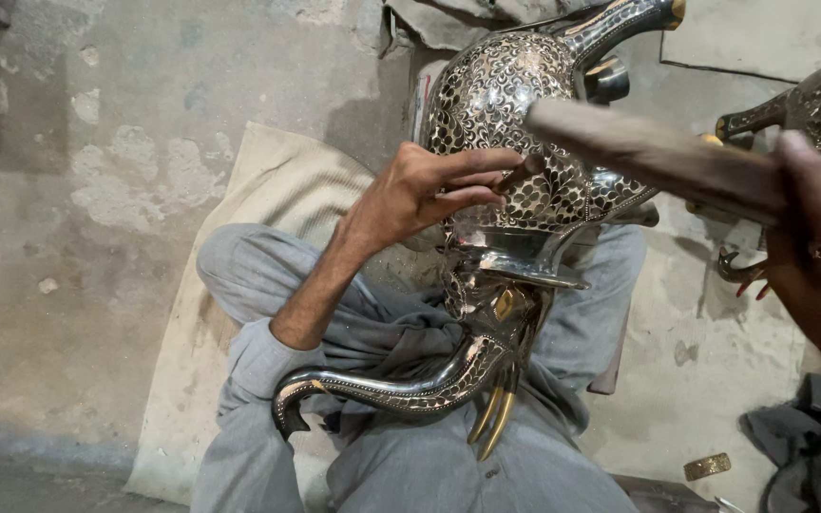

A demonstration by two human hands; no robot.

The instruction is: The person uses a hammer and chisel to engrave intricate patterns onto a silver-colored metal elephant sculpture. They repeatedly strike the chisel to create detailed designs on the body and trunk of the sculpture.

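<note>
Right hand (814, 252), nearest the lens and blurred, clenched on a wooden handle (658, 157) slanting up-left. Left hand (420, 195) pinches a thin metal punch (517, 177), tip against the body of a metal elephant figure (515, 190). Figure lies across the lap, long axis running top right to bottom left; curved trunk (382, 385) points left, two gold tusks (491, 418) toward the viewer. Surface: polished silver, dense chased leaf pattern. Beyond: beige mat (268, 190), rough concrete floor (97, 142), second patterned figure (819, 100) at right.
</note>
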